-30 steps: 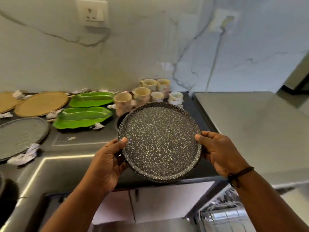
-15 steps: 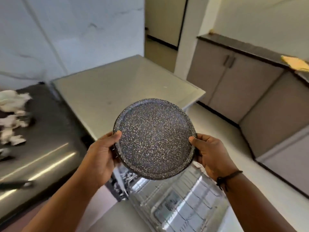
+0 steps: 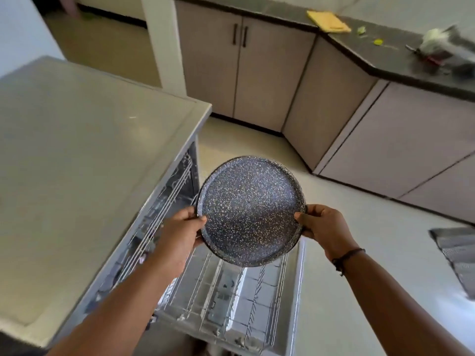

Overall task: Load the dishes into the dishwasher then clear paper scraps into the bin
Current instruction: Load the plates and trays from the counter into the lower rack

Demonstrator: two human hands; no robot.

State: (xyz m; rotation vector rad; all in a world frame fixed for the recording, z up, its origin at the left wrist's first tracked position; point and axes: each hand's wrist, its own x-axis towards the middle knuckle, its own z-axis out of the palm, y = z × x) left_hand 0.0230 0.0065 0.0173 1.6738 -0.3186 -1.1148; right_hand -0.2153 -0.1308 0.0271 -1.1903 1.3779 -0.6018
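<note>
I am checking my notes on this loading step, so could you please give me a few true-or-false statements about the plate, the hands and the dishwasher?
1. Both the left hand and the right hand grip the speckled plate by opposite rims. True.
2. The plate already stands in the lower rack. False: it is held above the rack.
3. The dishwasher rack is pulled out. True.
4. The rack is full of cups. False: no cups show in it.
5. A yellow cutting board lies on the far dark counter. True.
</note>
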